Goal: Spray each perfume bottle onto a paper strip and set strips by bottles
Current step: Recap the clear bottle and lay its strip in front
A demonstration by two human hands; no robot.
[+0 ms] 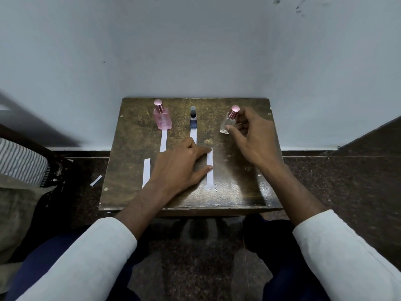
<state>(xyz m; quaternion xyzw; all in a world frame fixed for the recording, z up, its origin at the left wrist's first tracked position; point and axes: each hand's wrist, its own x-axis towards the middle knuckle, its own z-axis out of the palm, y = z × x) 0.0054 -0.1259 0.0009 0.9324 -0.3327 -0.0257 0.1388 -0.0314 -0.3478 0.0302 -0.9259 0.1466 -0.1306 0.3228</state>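
Observation:
Three perfume bottles stand along the far edge of a small wooden table (238, 192): a pink bottle (162, 118) at left, a dark blue bottle (193, 120) in the middle, a clear bottle with a pink cap (229, 121) at right. A paper strip (163, 141) lies in front of the pink bottle and another strip (193, 135) lies before the blue one. My right hand (251, 135) grips the clear bottle, tilted slightly. My left hand (182, 168) rests on the table, its finger and thumb touching a white strip (209, 170). A spare strip (146, 172) lies at the left.
A pale wall rises right behind the table. On the dark floor to the left lies a scrap of paper (96, 180). A striped cloth (21, 161) is at the far left. My knees are under the table's near edge.

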